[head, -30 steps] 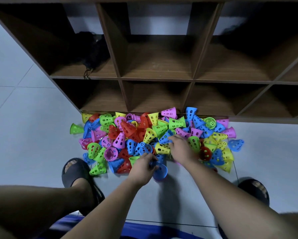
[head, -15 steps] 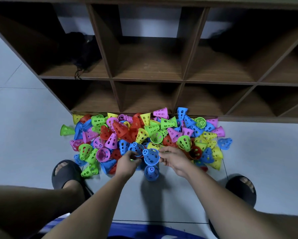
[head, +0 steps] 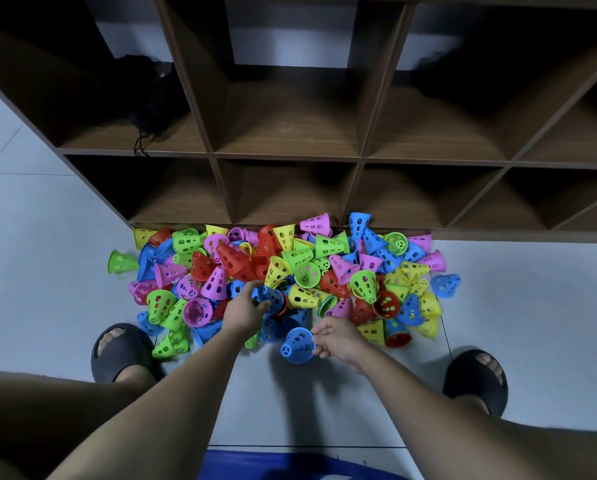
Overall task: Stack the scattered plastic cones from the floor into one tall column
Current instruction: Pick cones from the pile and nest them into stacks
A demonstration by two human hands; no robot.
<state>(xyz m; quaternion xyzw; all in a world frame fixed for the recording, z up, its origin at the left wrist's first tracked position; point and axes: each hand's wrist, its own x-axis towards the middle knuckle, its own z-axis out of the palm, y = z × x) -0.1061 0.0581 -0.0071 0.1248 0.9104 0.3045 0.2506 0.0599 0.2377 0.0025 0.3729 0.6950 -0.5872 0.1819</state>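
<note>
Pinching the near blue cone by its rim at the edge of the pile, my right grip looks insecure; my left grip curls round a second blue cone. Tilted nesting could jam or drop one.

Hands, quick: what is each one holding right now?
Left hand: curled round a blue cone at the pile's near edge.
Right hand: pinching the rim of a second blue cone, nearer the person.
</note>
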